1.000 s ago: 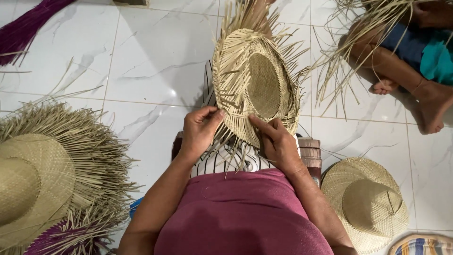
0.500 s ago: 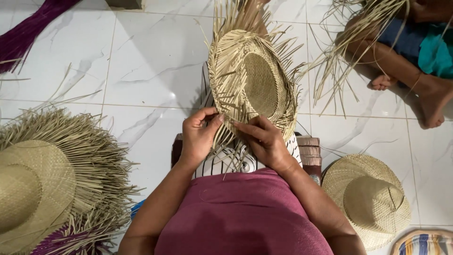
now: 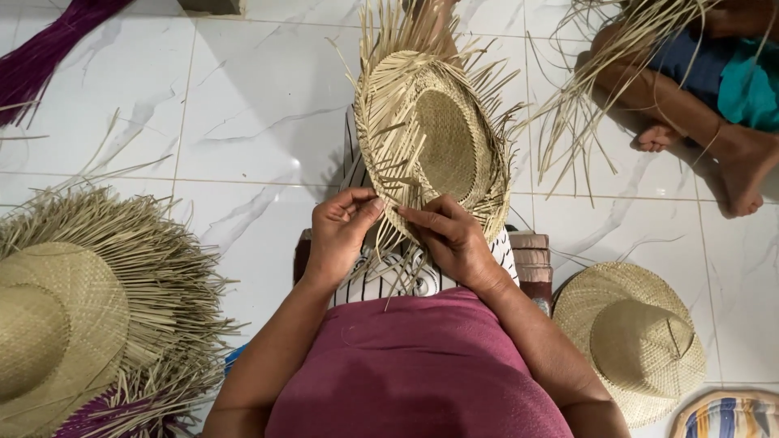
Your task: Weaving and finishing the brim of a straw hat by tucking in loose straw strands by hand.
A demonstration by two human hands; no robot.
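Head view looks straight down on a white marble-tile floor (image 3: 243, 105). At nine o'clock lies the largest thing, a straw hat with a long unwoven fringe (image 3: 73, 316), spread flat on the tiles. At the centre, reaching toward twelve o'clock, a half-woven straw hat (image 3: 438, 138) is tilted on edge over the person's lap, loose strands sticking out all round its brim. At four o'clock a finished straw hat (image 3: 637, 337) rests on the floor, crown up, well apart from the one in work. At two o'clock another person's bare leg (image 3: 690, 113) lies beside a bunch of loose straw strands (image 3: 600, 73). A purple bundle of fibres (image 3: 49, 49) lies at ten o'clock. The left hand (image 3: 341, 231) pinches strands at the six o'clock edge of the half-woven brim, fingers closed on them. The right hand (image 3: 454, 239) sits just beside it, fingers pressed together on the same brim edge.
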